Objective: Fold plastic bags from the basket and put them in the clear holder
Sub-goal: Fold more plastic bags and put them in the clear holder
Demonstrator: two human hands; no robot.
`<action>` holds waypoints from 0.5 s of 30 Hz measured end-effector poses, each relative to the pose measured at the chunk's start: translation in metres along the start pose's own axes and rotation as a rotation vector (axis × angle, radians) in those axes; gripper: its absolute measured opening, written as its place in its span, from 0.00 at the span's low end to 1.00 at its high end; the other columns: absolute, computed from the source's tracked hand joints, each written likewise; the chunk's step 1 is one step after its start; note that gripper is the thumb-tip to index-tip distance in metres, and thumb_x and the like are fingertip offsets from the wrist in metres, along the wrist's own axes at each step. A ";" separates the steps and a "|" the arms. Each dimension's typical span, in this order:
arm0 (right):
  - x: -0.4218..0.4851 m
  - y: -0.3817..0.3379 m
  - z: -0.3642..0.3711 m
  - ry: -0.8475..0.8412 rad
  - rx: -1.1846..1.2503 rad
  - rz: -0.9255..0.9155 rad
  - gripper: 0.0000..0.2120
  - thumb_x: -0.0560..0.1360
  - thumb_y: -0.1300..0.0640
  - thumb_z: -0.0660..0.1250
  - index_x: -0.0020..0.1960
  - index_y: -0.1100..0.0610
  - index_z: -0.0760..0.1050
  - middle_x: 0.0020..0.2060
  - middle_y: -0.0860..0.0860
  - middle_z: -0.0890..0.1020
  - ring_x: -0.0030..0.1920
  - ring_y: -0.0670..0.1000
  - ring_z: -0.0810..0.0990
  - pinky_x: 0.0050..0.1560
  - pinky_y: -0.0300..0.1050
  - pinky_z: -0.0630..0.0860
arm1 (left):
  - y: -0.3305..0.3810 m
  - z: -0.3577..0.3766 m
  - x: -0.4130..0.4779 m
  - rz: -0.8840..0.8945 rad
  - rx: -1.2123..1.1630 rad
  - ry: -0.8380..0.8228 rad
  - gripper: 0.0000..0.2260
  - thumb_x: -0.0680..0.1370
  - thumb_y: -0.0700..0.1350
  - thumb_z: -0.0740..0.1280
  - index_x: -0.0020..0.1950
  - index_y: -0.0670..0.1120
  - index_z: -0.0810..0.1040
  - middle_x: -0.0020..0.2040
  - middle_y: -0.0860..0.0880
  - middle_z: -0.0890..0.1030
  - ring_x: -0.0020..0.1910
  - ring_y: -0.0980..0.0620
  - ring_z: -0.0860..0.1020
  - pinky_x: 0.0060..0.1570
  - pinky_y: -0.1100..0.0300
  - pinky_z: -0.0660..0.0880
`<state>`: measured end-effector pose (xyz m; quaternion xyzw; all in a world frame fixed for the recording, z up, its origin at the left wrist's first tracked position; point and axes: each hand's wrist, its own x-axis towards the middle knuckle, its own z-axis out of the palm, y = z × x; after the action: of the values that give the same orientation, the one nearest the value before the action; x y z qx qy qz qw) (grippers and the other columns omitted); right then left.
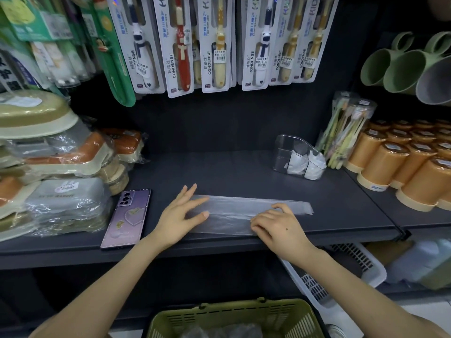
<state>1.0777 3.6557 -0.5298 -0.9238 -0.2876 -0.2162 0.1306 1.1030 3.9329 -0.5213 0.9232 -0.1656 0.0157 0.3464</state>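
A clear plastic bag point(241, 211), folded into a long narrow strip, lies flat on the dark shelf point(219, 172). My left hand point(181, 214) presses its left end with fingers spread straight. My right hand point(278, 223) rests on the strip's right part with fingers bent, near the front edge. The clear holder point(283, 152) stands at the back right of the shelf with folded white bags inside. The green basket point(234, 315) sits below at the bottom of the view, with crumpled clear bags in it.
A purple phone point(127, 217) lies left of my left hand. Wrapped soap boxes point(66, 203) are stacked at the left. Orange cups point(400, 167) and a toothbrush tube point(346, 128) crowd the right. Carded toothbrushes point(214, 42) hang above. A white crate point(341, 276) sits below right.
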 end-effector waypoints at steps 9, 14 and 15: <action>0.010 0.006 -0.008 -0.108 0.020 -0.044 0.15 0.71 0.38 0.62 0.43 0.47 0.80 0.39 0.40 0.82 0.38 0.42 0.78 0.52 0.43 0.63 | -0.019 -0.015 -0.013 0.256 0.109 -0.067 0.28 0.70 0.73 0.60 0.50 0.53 0.85 0.51 0.64 0.75 0.53 0.63 0.72 0.57 0.76 0.63; 0.005 0.007 -0.001 -0.058 -0.031 -0.138 0.10 0.75 0.48 0.62 0.38 0.47 0.79 0.38 0.41 0.81 0.36 0.46 0.77 0.48 0.47 0.64 | -0.027 -0.016 -0.013 0.339 0.148 -0.063 0.17 0.70 0.61 0.67 0.52 0.53 0.84 0.53 0.60 0.76 0.54 0.63 0.72 0.58 0.74 0.63; 0.005 0.007 -0.001 -0.044 -0.015 -0.121 0.10 0.75 0.49 0.62 0.38 0.48 0.79 0.38 0.41 0.81 0.37 0.45 0.77 0.48 0.47 0.64 | -0.026 -0.016 -0.014 0.339 0.151 -0.066 0.17 0.70 0.61 0.67 0.53 0.53 0.84 0.53 0.60 0.77 0.54 0.63 0.72 0.59 0.75 0.63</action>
<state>1.0852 3.6519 -0.5278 -0.9104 -0.3440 -0.2052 0.1040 1.0996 3.9657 -0.5275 0.9054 -0.3284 0.0558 0.2631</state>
